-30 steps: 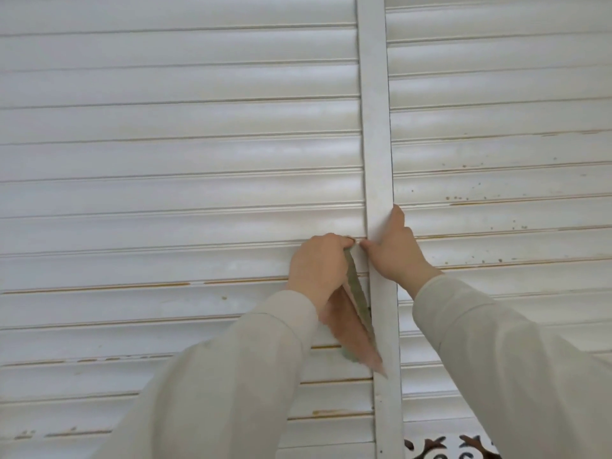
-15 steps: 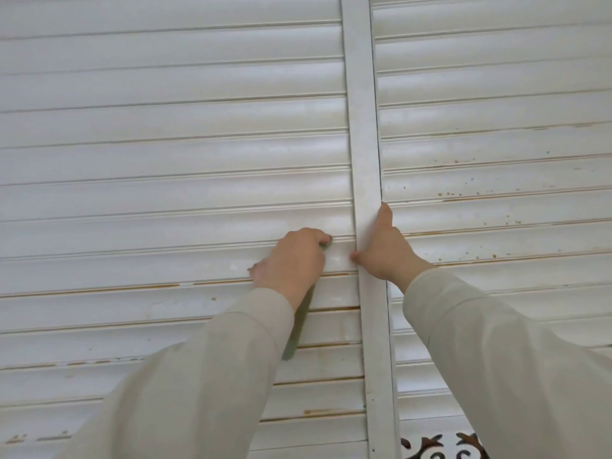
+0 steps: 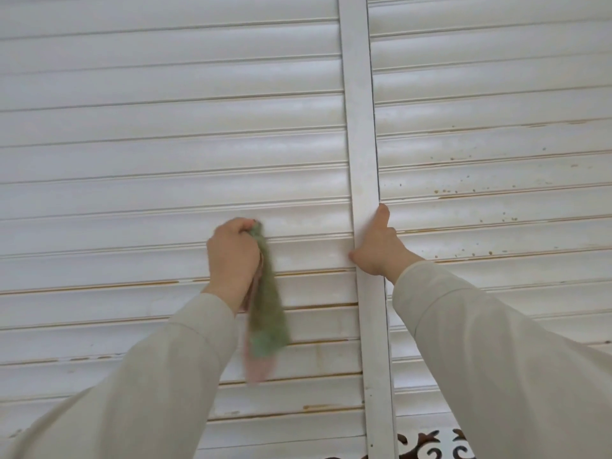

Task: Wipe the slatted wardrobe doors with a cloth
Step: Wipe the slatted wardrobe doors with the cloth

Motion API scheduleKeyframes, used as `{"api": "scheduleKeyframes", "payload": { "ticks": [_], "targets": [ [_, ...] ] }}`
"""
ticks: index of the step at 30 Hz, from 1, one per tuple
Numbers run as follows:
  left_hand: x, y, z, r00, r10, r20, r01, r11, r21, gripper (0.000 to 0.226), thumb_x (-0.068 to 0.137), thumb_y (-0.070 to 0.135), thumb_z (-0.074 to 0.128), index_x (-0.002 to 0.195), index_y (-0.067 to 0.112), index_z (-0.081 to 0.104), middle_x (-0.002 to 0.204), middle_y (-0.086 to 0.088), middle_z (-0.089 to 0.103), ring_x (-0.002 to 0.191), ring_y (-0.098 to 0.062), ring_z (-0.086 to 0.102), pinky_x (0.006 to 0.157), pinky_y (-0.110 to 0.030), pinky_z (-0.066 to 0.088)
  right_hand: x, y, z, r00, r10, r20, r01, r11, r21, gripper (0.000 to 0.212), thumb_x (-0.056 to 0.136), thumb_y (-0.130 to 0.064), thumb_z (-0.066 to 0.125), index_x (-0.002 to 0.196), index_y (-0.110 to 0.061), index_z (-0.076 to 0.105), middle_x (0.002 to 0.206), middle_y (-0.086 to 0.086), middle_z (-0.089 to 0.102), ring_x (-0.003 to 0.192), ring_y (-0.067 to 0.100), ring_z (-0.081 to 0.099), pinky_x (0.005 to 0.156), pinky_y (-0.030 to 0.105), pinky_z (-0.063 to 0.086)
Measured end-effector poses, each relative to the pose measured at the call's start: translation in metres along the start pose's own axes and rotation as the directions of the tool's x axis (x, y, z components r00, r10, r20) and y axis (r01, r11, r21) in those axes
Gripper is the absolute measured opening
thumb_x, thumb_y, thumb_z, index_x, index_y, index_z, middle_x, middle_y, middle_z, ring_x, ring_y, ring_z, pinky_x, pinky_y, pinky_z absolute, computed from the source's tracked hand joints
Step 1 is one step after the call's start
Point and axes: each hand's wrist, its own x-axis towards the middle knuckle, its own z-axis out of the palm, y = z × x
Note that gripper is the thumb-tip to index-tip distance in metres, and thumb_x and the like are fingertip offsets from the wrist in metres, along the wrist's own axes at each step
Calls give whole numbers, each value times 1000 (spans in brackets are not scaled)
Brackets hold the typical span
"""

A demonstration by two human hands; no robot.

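Observation:
White slatted wardrobe doors fill the view: the left door (image 3: 149, 154) and the right door (image 3: 496, 94), split by a vertical white stile (image 3: 359, 127). My left hand (image 3: 231, 256) grips a bunched green and pink cloth (image 3: 266, 313) against a slat of the left door, and the cloth's loose end hangs down, blurred. My right hand (image 3: 377, 246) holds the stile's edge, with the thumb on its left side and a finger pointing up along its right edge. Brown specks and streaks mark the right door's slats.
Brownish grime lines run along the lower slat edges of the left door (image 3: 99, 288). A dark ornamental scroll pattern (image 3: 430, 447) shows at the bottom right below the slats. My pale sleeves cover both lower corners.
My left hand has slid the cloth leftward along the slat, away from the stile. The cloth now swings out to the right of my wrist. My right hand stays on the stile.

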Motion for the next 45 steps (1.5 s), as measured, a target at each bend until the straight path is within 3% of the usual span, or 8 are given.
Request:
{"api": "scheduleKeyframes", "payload": {
  "ticks": [3, 6, 11, 17, 21, 26, 37, 45],
  "targets": [
    [9, 17, 5, 995, -90, -37, 79, 969, -234, 34, 80, 30, 39, 86, 47, 67, 83, 11, 71, 79, -21, 72, 90, -52, 54, 4, -4, 2, 999, 37, 29, -36, 998, -44, 105, 92, -15, 59, 149, -22, -28, 150, 21, 25, 136, 39, 36, 108, 46, 36],
    [2, 41, 34, 998, -35, 44, 42, 982, -184, 26, 92, 36, 41, 104, 49, 60, 87, 17, 67, 92, -12, 64, 104, -32, 39, 7, -4, 4, 997, 55, 47, -53, 997, -50, 105, 92, -17, 59, 149, -20, -29, 150, 21, 24, 137, 39, 34, 112, 47, 33],
    [-16, 62, 91, 951, 111, 288, 51, 865, -500, 24, 100, 9, 49, 116, 21, 63, 100, -9, 67, 84, -19, 69, 65, -22, 54, 12, 3, 7, 997, 40, 70, -40, 999, -6, 109, 88, -22, 64, 149, -21, -27, 152, 21, 20, 138, 39, 31, 113, 49, 33],
    [-14, 52, 104, 869, 346, 353, -266, 930, -256, 37, 89, 23, 64, 123, 34, 59, 99, 9, 64, 102, -14, 63, 101, -33, 46, 12, 10, 0, 996, 34, 87, -33, 999, -16, 114, 83, -27, 69, 148, -24, -25, 150, 20, 24, 134, 38, 35, 109, 48, 37],
    [-6, 36, 86, 875, 403, 267, -380, 915, -134, 34, 87, 17, 68, 120, 25, 63, 104, 8, 64, 101, -10, 61, 96, -20, 43, 10, 11, -2, 996, 35, 88, -30, 998, -53, 110, 89, -28, 66, 148, -18, -26, 150, 22, 26, 135, 39, 36, 110, 47, 37],
    [15, 20, 51, 959, 185, 213, -89, 915, -393, 14, 91, -1, 63, 101, 9, 66, 82, -14, 64, 63, -8, 67, 59, -18, 55, 11, 8, 0, 996, 29, 85, -25, 998, -52, 102, 91, -25, 62, 149, -17, -22, 149, 20, 28, 133, 39, 37, 108, 46, 38],
    [53, -13, -42, 992, -101, 69, 122, 890, -439, 17, 80, 2, 60, 69, 14, 64, 55, -10, 56, 45, -16, 52, 49, -23, 49, 7, 1, 8, 998, 44, 52, -41, 997, -66, 101, 90, -23, 64, 149, -15, -18, 147, 21, 29, 132, 39, 38, 109, 45, 37],
    [29, 38, 38, 958, 113, 262, -14, 935, -356, 14, 85, 4, 67, 79, 17, 67, 68, -3, 68, 60, -15, 69, 62, -29, 57, 1, -6, 13, 996, 58, 63, -54, 997, -61, 103, 90, -23, 63, 149, -14, -20, 149, 22, 24, 134, 41, 36, 110, 47, 37]
  ]
}}
